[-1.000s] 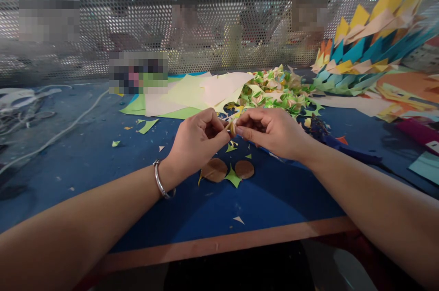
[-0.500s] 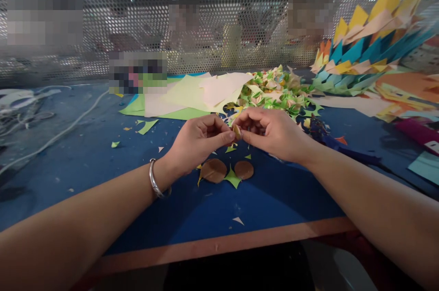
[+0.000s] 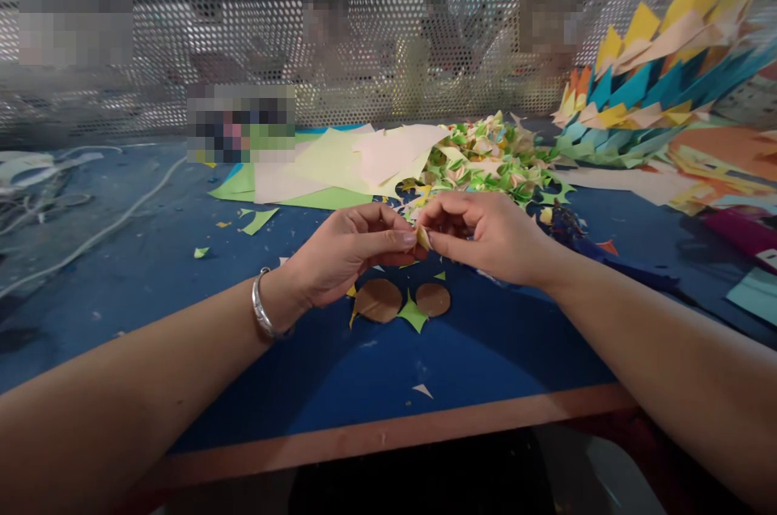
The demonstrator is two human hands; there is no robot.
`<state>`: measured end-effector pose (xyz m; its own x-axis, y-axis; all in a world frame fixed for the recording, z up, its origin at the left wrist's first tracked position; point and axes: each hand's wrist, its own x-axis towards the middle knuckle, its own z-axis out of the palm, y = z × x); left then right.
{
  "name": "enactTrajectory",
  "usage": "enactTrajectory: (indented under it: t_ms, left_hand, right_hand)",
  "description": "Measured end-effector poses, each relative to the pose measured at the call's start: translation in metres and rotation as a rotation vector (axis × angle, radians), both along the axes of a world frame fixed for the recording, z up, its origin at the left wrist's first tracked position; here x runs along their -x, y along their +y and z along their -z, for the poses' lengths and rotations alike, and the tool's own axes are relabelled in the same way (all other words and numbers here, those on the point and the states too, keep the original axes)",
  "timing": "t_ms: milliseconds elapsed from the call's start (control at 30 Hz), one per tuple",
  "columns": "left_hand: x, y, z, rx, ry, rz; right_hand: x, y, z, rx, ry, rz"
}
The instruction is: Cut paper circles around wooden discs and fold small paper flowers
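Note:
Between the fingertips of both hands is a small yellowish folded paper piece [image 3: 423, 238]. My left hand [image 3: 364, 248], with a silver bangle on its wrist, pinches it from the left. From the other side my right hand [image 3: 479, 236] grips it between thumb and fingers. Just below the hands lie a larger brown disc [image 3: 379, 301] and a smaller brown disc [image 3: 433, 300], both flat on the blue tabletop [image 3: 340, 385]. A green paper scrap [image 3: 413, 314] with pointed corners sits between the discs.
Behind my hands are stacked paper sheets [image 3: 340, 163] and a heap of small folded papers [image 3: 486, 155]. A tall folded-paper model [image 3: 643, 86] stands at the right. White cord [image 3: 121, 215] lies at the left. A perforated metal screen [image 3: 376, 37] runs along the back.
The small paper piece has turned between my fingertips and shows a paler, folded side. My left hand and wrist have rotated slightly; my right hand has barely moved.

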<state>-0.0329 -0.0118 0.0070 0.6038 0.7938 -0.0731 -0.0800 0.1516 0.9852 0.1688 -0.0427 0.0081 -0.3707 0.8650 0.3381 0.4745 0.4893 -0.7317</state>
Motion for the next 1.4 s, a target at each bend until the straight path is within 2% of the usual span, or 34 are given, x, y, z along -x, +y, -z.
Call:
enactTrajectory:
  t_ms: [267,400,600,800,933,1067,1167,1400]
  left_hand:
    - [0.003,0.005,-0.002,0.141,-0.066,0.084]
    - [0.003,0.006,-0.001,0.130,-0.048,0.093]
    - [0.000,0.000,0.001,-0.073,-0.020,-0.005]
    - [-0.004,-0.006,0.003,-0.197,0.048,-0.080]
    - [-0.002,-0.007,0.004,-0.385,0.186,-0.094]
    - [-0.002,-0.007,0.003,-0.554,0.295,-0.172]
    - [-0.003,-0.007,0.000,-0.506,0.259,-0.181]
    - [-0.004,-0.005,0.000,-0.180,0.075,-0.140]
  right_hand:
    - [-0.002,0.000,0.000,-0.031,0.001,-0.030]
    - [-0.001,0.000,-0.001,-0.051,-0.012,-0.034]
    - [0.000,0.000,0.000,-0.083,-0.026,-0.039]
    - [-0.002,0.001,0.001,-0.094,-0.057,-0.051]
    - [-0.002,0.002,0.002,-0.111,-0.062,-0.058]
    - [-0.002,0.002,0.002,-0.120,-0.069,-0.050]
    - [-0.002,0.002,0.002,-0.120,-0.070,-0.051]
    - [-0.001,0.001,0.002,-0.116,-0.058,-0.046]
